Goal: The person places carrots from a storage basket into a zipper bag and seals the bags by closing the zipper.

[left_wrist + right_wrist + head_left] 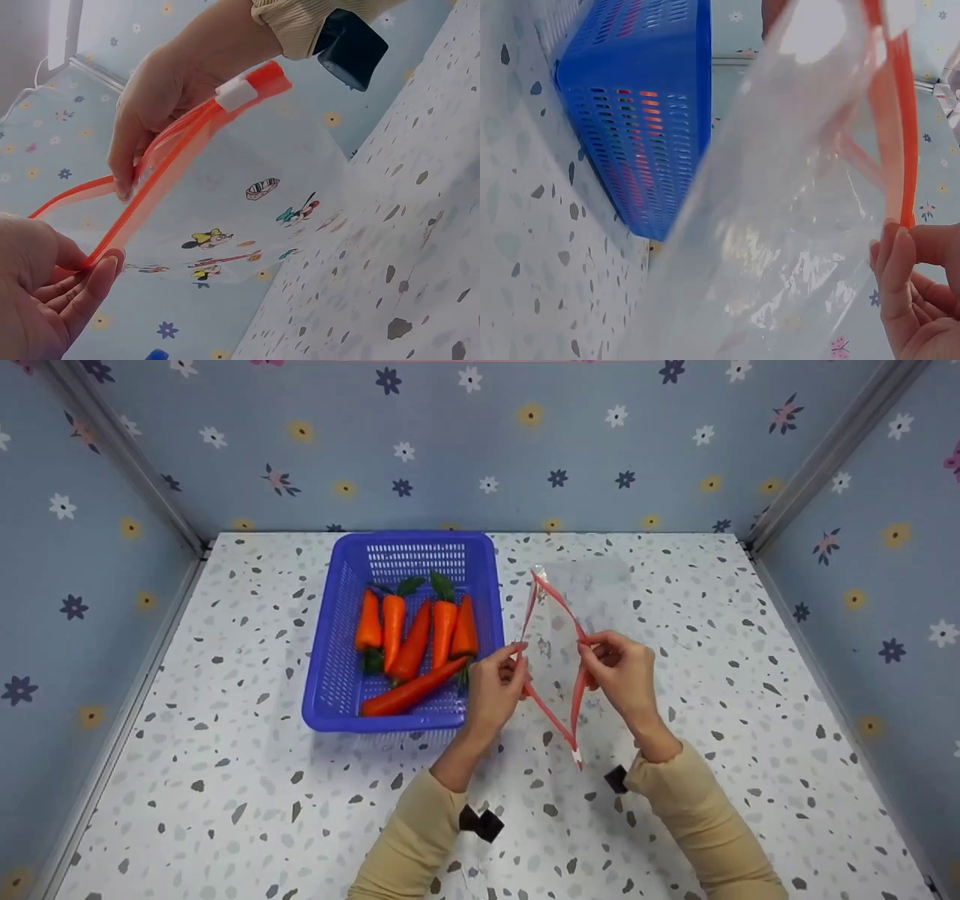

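Between the two hands hangs a clear zip bag (247, 165) with a red-orange rim, a white slider and small cartoon prints. Its mouth is spread into a diamond shape. My left hand (496, 690) pinches the left edge of the rim, close beside the basket. Opposite it, my right hand (624, 673) pinches the right edge between thumb and fingers. In the right wrist view the bag (780, 195) looks see-through, with nothing visible inside. Just left of the hands, a blue basket (319, 660) holds several orange-red carrots (414, 690), some with green tops.
The basket stands on a white speckled table (247, 780). Blue flowered panels (450, 442) enclose the back and both sides, with grey metal posts (821, 450) at the corners. Black square pieces (480, 823) sit by the sleeve cuffs.
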`<state>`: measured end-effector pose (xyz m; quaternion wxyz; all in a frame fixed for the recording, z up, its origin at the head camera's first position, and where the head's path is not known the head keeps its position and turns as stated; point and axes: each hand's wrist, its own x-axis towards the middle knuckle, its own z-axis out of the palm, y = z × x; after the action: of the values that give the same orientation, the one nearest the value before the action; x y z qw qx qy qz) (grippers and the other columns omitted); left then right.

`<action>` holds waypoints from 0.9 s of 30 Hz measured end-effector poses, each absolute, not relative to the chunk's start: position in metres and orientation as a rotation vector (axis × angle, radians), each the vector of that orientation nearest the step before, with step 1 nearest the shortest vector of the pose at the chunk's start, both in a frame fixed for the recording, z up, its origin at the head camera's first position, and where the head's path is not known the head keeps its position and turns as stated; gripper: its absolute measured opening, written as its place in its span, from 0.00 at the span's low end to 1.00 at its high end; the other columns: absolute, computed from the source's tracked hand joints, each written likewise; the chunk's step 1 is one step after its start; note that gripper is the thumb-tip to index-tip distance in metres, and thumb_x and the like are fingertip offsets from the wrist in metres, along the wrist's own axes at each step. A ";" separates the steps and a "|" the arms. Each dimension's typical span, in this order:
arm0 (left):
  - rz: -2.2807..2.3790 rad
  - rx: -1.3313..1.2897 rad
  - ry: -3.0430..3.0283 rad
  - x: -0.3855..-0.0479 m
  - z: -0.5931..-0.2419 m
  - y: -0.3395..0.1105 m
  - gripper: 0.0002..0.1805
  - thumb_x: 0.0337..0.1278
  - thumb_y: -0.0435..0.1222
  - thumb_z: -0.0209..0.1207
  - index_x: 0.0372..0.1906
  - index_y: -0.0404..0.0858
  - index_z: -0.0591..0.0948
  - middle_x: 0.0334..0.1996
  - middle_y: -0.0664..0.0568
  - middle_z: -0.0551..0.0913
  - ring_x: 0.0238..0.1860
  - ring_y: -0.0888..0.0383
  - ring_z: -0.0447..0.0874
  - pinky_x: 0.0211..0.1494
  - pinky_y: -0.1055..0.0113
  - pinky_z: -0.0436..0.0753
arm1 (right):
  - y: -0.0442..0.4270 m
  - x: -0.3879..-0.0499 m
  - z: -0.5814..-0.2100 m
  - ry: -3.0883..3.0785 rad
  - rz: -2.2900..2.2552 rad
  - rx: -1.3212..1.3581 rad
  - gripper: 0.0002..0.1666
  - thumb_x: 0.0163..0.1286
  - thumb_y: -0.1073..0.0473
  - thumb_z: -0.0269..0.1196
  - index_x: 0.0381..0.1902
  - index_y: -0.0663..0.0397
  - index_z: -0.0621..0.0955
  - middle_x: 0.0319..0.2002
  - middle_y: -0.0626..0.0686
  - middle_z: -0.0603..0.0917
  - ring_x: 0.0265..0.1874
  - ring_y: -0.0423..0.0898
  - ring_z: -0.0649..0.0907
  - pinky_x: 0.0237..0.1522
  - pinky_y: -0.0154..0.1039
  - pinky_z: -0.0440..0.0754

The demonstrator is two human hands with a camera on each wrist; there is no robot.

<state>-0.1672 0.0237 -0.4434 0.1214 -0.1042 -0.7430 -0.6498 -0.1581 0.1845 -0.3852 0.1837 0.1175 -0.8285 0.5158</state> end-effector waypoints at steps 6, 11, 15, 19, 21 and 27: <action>-1.884 -0.247 -2.211 -0.171 -0.440 0.009 0.10 0.54 0.26 0.53 0.38 0.26 0.80 0.13 0.47 0.76 0.08 0.60 0.73 0.14 0.69 0.75 | 0.193 -0.159 -0.376 -2.325 1.426 0.274 0.04 0.56 0.73 0.59 0.30 0.71 0.79 0.16 0.60 0.77 0.07 0.49 0.74 0.10 0.32 0.72; -1.984 -0.159 -2.244 -0.177 -0.443 -0.002 0.10 0.53 0.26 0.52 0.37 0.25 0.80 0.13 0.45 0.78 0.08 0.60 0.73 0.14 0.69 0.75 | 0.202 -0.162 -0.373 -2.267 1.514 0.231 0.04 0.55 0.73 0.59 0.28 0.73 0.79 0.16 0.62 0.77 0.06 0.45 0.73 0.10 0.30 0.71; -2.052 -0.114 -2.280 -0.182 -0.445 -0.009 0.10 0.53 0.26 0.51 0.38 0.23 0.79 0.15 0.43 0.79 0.09 0.59 0.74 0.15 0.68 0.76 | 0.209 -0.167 -0.374 -2.191 1.642 0.188 0.03 0.55 0.73 0.59 0.26 0.72 0.79 0.15 0.63 0.77 0.05 0.43 0.72 0.09 0.31 0.70; -2.076 -0.115 -2.310 -0.185 -0.445 -0.012 0.10 0.54 0.26 0.51 0.38 0.25 0.80 0.15 0.43 0.79 0.10 0.59 0.75 0.16 0.68 0.76 | 0.214 -0.176 -0.381 -2.110 1.798 0.105 0.03 0.55 0.71 0.60 0.23 0.64 0.79 0.13 0.58 0.76 0.05 0.42 0.72 0.07 0.31 0.69; -2.080 -0.144 -2.313 -0.184 -0.439 -0.012 0.10 0.54 0.27 0.52 0.37 0.24 0.80 0.16 0.43 0.79 0.10 0.57 0.76 0.17 0.67 0.77 | 0.215 -0.180 -0.387 -2.069 1.864 0.083 0.02 0.55 0.71 0.61 0.24 0.64 0.79 0.13 0.56 0.76 0.05 0.42 0.71 0.07 0.30 0.69; -2.032 -0.229 -2.325 -0.183 -0.427 -0.010 0.09 0.55 0.29 0.54 0.35 0.25 0.80 0.15 0.43 0.78 0.11 0.53 0.75 0.17 0.65 0.77 | 0.211 -0.185 -0.396 -1.989 1.981 0.099 0.03 0.55 0.71 0.61 0.24 0.66 0.77 0.12 0.57 0.76 0.05 0.42 0.72 0.07 0.32 0.71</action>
<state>-0.1829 -0.0102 -0.4269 0.0228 -0.0741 -0.7507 -0.6561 -0.1849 0.2110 -0.3958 0.1653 0.0347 -0.6983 0.6956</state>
